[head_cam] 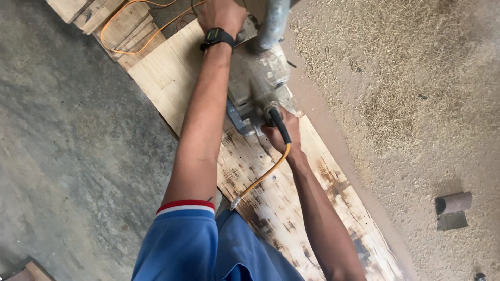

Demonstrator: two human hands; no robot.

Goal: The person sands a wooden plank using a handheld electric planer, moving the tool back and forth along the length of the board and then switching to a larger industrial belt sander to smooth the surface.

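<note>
Closest to me is my blue sleeve (182, 244) with its red and white cuff, both arms stretched out over a long wooden board (271, 208) that lies on the floor. The near end of the board is stained dark and blotchy, the far end is pale and clean. My right hand (284, 132) is wrapped tight around the rear handle of an electric planer (258, 83), right where the orange power cord (263, 177) leaves the tool and trails back toward me. The planer sits flat on the board, about midway along it. Further out, my left hand (221, 15), black wristwatch (216, 36) on it, is closed over the planer's front, fingers mostly hidden. Wood shavings (406, 78) cover the floor to the right, bare concrete floor (67, 145) to the left.
</note>
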